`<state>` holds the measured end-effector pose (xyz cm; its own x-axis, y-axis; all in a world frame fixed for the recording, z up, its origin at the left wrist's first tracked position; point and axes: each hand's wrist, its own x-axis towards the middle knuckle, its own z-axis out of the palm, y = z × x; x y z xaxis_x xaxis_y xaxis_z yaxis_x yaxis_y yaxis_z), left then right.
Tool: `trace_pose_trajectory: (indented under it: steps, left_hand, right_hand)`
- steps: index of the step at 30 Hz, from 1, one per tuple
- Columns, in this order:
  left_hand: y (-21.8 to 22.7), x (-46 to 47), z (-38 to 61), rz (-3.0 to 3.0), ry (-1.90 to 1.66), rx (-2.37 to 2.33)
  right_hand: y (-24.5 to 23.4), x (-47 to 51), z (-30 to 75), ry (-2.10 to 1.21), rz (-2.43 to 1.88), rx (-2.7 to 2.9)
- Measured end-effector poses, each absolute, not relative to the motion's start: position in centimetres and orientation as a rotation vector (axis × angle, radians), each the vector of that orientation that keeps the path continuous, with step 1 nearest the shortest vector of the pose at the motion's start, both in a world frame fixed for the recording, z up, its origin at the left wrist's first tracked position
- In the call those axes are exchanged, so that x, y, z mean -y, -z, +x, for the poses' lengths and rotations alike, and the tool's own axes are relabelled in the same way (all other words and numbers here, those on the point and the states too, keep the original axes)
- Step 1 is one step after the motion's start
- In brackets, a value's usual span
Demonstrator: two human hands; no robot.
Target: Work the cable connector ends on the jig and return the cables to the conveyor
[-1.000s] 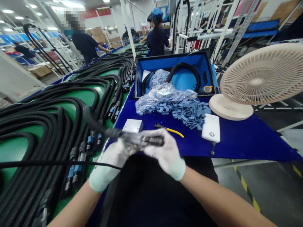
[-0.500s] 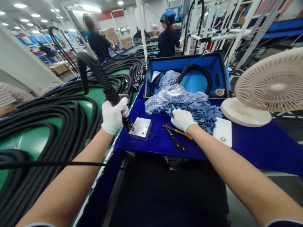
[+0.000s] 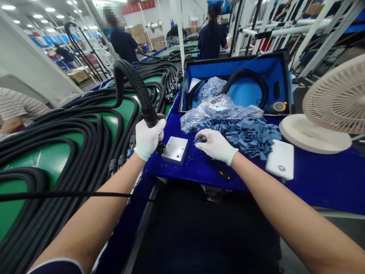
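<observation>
My left hand (image 3: 148, 137), in a white glove, is closed around the end of a black corrugated hose (image 3: 136, 84), holding it upright so its metal tip rests on a small grey metal block (image 3: 176, 149). My gloved right hand (image 3: 215, 144) pinches one small blue plastic piece (image 3: 199, 139) at the near edge of a heap of blue plastic pieces (image 3: 248, 133) on the blue table (image 3: 313, 179). Yellow-handled pliers (image 3: 224, 174) lie mostly hidden beneath my right wrist.
Many black hoses (image 3: 71, 133) lie on the green conveyor to the left. A blue case (image 3: 236, 68) holds a coiled hose and clear bags. A white fan (image 3: 330, 110) and a white flat box (image 3: 281, 159) sit to the right. Other people work in the background.
My right hand moved left from the pliers to the edge of the blue pile and pinched one piece. My left hand keeps the hose upright on the grey block.
</observation>
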<state>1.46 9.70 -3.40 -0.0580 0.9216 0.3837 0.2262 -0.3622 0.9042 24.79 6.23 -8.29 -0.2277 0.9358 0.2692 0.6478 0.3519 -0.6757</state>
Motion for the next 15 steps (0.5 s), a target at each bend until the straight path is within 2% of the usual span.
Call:
trace_pose_trajectory:
  steps: [4, 8, 15]
  left_hand:
    - [3.8, -9.7, 2.0, 1.770, -1.501, -1.504]
    - [3.5, -10.2, 1.1, 1.726, -1.331, -1.367]
    - [4.1, -11.1, -0.8, 1.706, -1.285, -1.188]
  right_hand:
    - [7.2, -6.8, 21.5, -0.826, -1.183, 1.904]
    - [6.4, -8.0, 18.2, -0.936, -1.052, 1.909]
    - [7.2, -10.7, 15.1, -1.013, -1.038, 1.987]
